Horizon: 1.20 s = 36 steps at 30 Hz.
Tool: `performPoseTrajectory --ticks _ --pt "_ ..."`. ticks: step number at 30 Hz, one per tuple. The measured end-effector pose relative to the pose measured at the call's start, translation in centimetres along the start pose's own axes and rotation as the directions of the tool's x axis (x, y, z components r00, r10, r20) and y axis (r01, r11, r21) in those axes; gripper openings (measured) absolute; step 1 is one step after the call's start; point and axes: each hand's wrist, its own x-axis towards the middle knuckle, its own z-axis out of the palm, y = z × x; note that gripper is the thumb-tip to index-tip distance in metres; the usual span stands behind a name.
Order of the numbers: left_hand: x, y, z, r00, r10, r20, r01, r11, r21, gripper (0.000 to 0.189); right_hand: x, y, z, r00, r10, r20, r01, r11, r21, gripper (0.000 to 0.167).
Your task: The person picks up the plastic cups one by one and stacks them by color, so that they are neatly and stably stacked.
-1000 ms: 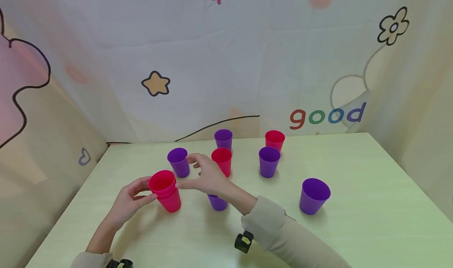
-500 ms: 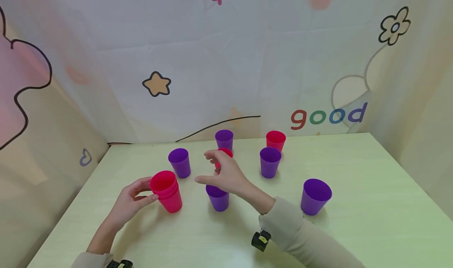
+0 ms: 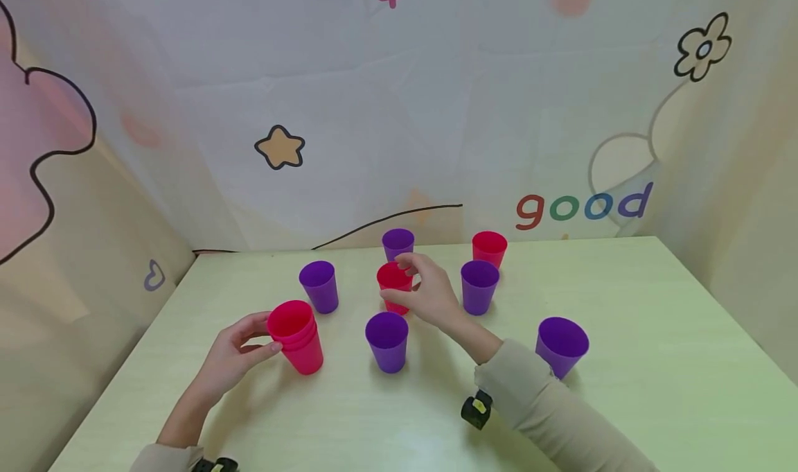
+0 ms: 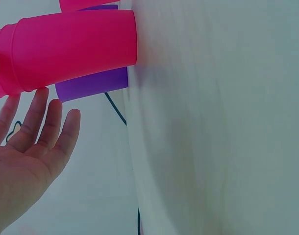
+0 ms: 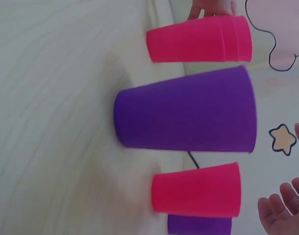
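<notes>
My left hand (image 3: 227, 357) holds a stack of nested pinkish-red cups (image 3: 303, 354) upright on the table, thumb on the near side and fingertips at the rims on the other. In the left wrist view, the fingers (image 4: 36, 122) reach the rims of the stack (image 4: 76, 46). My right hand (image 3: 430, 295), thumb and fingers spread apart, hovers beside a single red cup (image 3: 389, 299) and overlaps it in the head view. The right wrist view shows its fingers (image 5: 282, 205) a little off that cup's rim (image 5: 198, 191). A purple cup (image 3: 388, 351) stands in front, between the hands.
Behind the stack stands a purple cup (image 3: 321, 292). Further back are another purple cup (image 3: 397, 243) and a red cup (image 3: 489, 248). To the right are purple cups (image 3: 479, 292) (image 3: 557, 344), one partly behind the right sleeve. A printed curtain (image 3: 349, 111) backs the pale table (image 3: 349, 423).
My right hand has left the red stack and moved right, passing over the front purple cup to the middle red cup. The left hand stays on the stack.
</notes>
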Motion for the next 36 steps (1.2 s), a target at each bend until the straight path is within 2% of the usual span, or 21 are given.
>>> performPoseTrajectory --ticks 7,18,36 --pt "0.0 0.0 -0.2 1.000 0.009 0.005 -0.009 1.000 0.001 0.046 1.0 1.7 0.2 0.999 0.018 -0.038 -0.019 0.999 -0.030 0.065" --pt "0.0 0.0 -0.4 1.000 0.006 0.008 -0.006 1.000 0.007 0.047 2.4 3.8 1.0 0.996 0.078 -0.038 -0.079 0.996 -0.031 0.071" --pt "0.1 -0.1 -0.5 1.000 -0.005 0.016 0.005 1.000 0.007 0.046 3.7 5.8 1.7 0.992 0.126 0.016 -0.124 0.990 -0.063 0.067"
